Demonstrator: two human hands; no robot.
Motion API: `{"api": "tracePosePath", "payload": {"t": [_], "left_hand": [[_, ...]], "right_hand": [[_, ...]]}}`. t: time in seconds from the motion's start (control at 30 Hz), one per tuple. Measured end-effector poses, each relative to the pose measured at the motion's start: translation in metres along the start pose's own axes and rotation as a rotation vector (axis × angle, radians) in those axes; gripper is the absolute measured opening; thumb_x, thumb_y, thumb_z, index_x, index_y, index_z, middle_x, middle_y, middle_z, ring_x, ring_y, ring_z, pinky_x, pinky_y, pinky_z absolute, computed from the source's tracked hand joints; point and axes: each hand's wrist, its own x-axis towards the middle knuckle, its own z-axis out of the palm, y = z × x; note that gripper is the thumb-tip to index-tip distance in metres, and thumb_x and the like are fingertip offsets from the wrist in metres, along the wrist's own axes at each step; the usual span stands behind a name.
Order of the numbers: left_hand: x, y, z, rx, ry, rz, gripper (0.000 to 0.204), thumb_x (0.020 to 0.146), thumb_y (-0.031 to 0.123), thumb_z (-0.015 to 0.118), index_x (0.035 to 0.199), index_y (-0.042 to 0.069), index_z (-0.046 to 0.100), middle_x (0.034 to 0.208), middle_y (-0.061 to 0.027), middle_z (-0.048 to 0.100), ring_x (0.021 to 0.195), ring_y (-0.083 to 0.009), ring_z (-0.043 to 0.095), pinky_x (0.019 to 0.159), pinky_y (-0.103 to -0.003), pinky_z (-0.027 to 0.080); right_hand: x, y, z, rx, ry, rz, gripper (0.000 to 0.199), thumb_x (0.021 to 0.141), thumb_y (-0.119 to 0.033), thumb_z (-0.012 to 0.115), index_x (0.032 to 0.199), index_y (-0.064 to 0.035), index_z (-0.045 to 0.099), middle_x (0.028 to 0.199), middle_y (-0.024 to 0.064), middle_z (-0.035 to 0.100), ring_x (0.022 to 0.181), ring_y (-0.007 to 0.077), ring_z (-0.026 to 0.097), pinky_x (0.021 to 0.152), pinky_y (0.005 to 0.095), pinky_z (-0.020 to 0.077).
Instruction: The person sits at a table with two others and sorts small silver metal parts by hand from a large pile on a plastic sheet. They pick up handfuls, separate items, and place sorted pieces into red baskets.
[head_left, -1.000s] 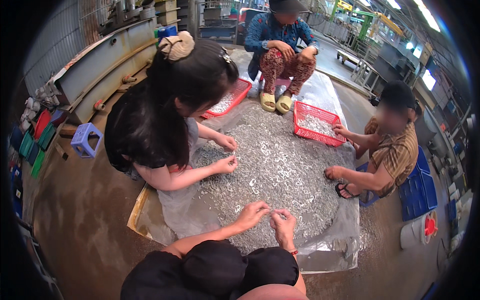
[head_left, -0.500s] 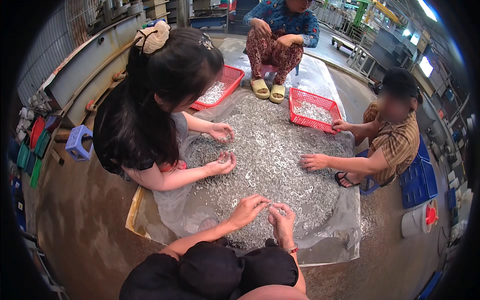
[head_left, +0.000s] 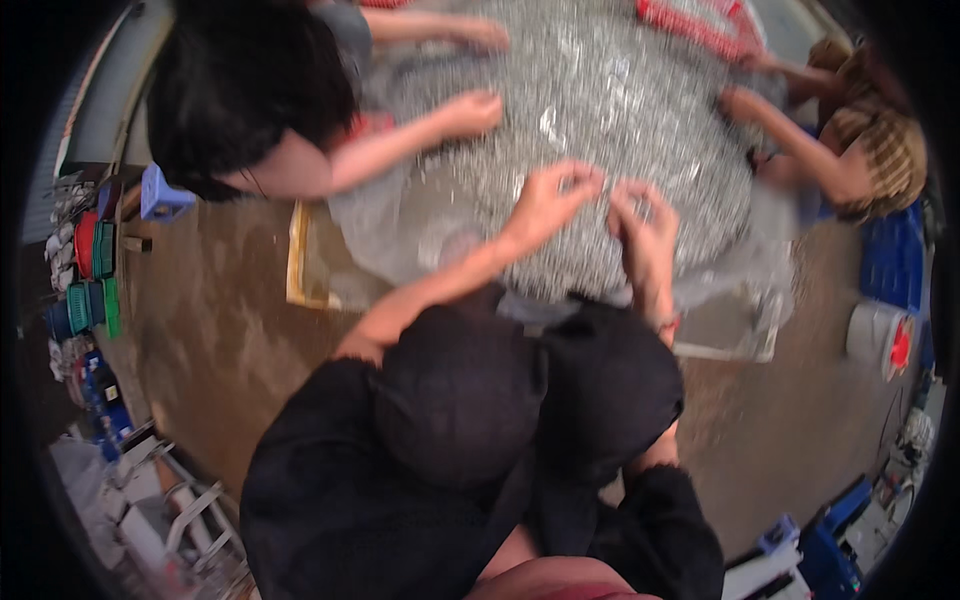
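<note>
A broad pile of small silvery metal pieces (head_left: 620, 110), some curved like hooks, spreads over a clear plastic sheet (head_left: 375, 235). My left hand (head_left: 548, 208) is above its near edge, thumb and fingertips pinched together. Close beside it, my right hand (head_left: 648, 230) has its fingers curled into a pinch, with fingertips facing the left ones across a narrow gap. Motion blur hides whatever is between the fingertips of either hand.
At the left, a dark-haired co-worker (head_left: 250, 90) reaches both hands over the pile. Another in a checked shirt (head_left: 880, 150) works at the right, by a red basket (head_left: 700, 25). A blue stool (head_left: 163, 195) and a white bucket (head_left: 875, 335) stand on the floor.
My view has tipped downward, so the pile and co-workers appear higher, and the seated person at the back is out of sight. My hands remain close together, fingers pinched.
</note>
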Motion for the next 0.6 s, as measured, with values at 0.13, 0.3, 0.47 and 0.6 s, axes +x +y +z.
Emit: {"api": "tracePosePath", "payload": {"t": [0.13,0.3,0.47,0.6], "left_hand": [[0.008,-0.022,0.008,-0.132,0.049,0.131,0.017,0.085,0.013,0.063,0.098,0.003,0.063,0.074,0.0009,0.06,0.049,-0.0002,0.041,0.041,-0.017,0.031],[0.008,-0.025,-0.002,-0.256,-0.035,-0.019,0.021,0.085,0.015,0.064,0.101,0.002,0.061,0.075,0.0016,0.059,0.048,0.0002,0.038,0.041,-0.017,0.028],[0.004,-0.027,-0.01,-0.129,-0.17,-0.032,0.024,0.088,0.021,0.06,0.105,0.004,0.06,0.071,0.0042,0.054,0.049,0.0003,0.036,0.042,-0.016,0.027],[0.005,-0.028,0.001,-0.222,-0.103,-0.04,0.021,0.09,0.021,0.057,0.103,0.005,0.057,0.067,0.0062,0.049,0.048,0.0003,0.036,0.041,-0.017,0.026]], "right_hand": [[0.007,0.015,0.007,0.305,0.078,0.035,0.014,0.08,0.002,0.064,0.093,0.0017,0.06,0.066,0.0012,0.055,0.053,0.0053,0.048,0.043,0.0172,0.0332],[0.01,0.015,0.0,0.117,-0.008,-0.027,0.009,0.08,0.002,0.064,0.088,0.0009,0.062,0.065,0.0015,0.056,0.05,0.0043,0.047,0.043,0.0162,0.033],[0.01,0.02,-0.008,0.203,-0.048,0.047,0.01,0.082,-0.001,0.063,0.092,0.0003,0.061,0.064,-0.0006,0.055,0.049,0.0027,0.042,0.044,0.0156,0.0323],[0.008,0.03,0.001,0.323,-0.038,0.087,0.011,0.086,-0.005,0.059,0.097,-0.0044,0.056,0.076,0.0003,0.054,0.048,0.0038,0.041,0.041,0.0171,0.0287]]}}
